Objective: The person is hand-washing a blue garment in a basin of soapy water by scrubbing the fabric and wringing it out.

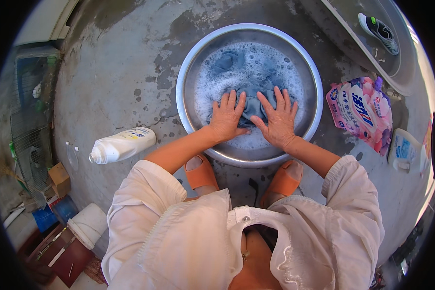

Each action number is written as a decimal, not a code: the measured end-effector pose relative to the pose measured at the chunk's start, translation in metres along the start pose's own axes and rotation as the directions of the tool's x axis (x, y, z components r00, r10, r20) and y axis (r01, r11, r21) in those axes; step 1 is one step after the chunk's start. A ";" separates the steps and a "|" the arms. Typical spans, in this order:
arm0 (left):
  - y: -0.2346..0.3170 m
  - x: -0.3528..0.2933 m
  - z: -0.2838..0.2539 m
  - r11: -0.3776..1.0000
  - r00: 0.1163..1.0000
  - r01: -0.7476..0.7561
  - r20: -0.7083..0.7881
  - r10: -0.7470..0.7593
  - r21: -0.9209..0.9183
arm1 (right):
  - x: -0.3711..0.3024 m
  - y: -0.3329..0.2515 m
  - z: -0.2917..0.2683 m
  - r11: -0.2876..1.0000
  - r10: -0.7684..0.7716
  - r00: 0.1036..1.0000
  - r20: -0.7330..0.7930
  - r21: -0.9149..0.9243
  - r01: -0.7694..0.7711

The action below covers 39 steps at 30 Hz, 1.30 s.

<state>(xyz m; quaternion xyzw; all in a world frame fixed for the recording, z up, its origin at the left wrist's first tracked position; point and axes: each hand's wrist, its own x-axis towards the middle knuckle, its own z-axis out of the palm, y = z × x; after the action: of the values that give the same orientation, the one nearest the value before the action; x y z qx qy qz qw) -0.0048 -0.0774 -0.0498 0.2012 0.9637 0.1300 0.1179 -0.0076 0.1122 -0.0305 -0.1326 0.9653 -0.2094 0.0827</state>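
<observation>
A wide metal basin (184,104) stands on the floor before my feet, filled with sudsy water (210,72). Blue-grey cloth (250,107) lies soaked in it, bunched at the middle, with another fold poking through the foam farther back. My left hand (226,116) rests on the left side of the bunched cloth, fingers spread and pointing away from me. On its right side is my right hand (278,118), also spread, its thumb toward the cloth. Neither hand grips the fabric; both press or lie on top of it.
A white bottle (123,145) lies on its side left of the basin. To the right are a pink-purple detergent pouch (360,113) and a white jug (404,151). A grey tub (367,46) holding a sneaker (379,33) is at far right. A white bucket (88,224) stands lower left.
</observation>
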 end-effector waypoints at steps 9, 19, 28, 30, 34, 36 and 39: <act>-0.022 0.073 -0.002 0.976 0.888 0.201 0.435 -0.146 -0.083 | 0.088 0.009 0.030 0.991 -0.094 0.991 0.099 -0.090 0.103; -0.045 0.105 -0.006 0.960 0.663 0.271 0.737 -0.132 -0.072 | 0.158 0.015 0.035 0.970 0.090 0.892 0.444 -0.242 0.023; -0.050 0.063 -0.006 0.888 0.971 0.213 0.187 -0.147 -0.408 | 0.126 0.027 0.006 0.991 -0.053 0.957 0.284 0.135 0.015; -0.053 0.052 -0.011 0.888 0.975 0.184 0.192 -0.111 -0.420 | 0.111 0.028 -0.009 0.972 -0.127 0.948 0.292 0.227 0.061; -0.058 0.042 -0.028 0.910 0.977 0.083 0.213 0.006 -0.406 | 0.085 0.007 -0.054 0.957 -0.128 0.963 0.238 0.286 0.056; -0.064 0.039 -0.042 0.857 0.956 0.130 0.292 0.025 -0.499 | 0.080 -0.007 -0.079 0.911 -0.132 0.977 0.166 0.409 0.054; -0.070 0.035 -0.071 0.617 0.876 0.361 0.480 0.032 -0.700 | 0.076 -0.024 -0.120 0.687 -0.160 0.987 0.008 0.719 0.105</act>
<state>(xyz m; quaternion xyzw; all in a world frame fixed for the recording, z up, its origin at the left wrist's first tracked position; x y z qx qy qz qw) -0.0811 -0.1390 -0.0097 0.0631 0.7741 0.4675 0.4222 -0.1003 0.1152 0.0800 -0.1666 0.7919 -0.5689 0.1463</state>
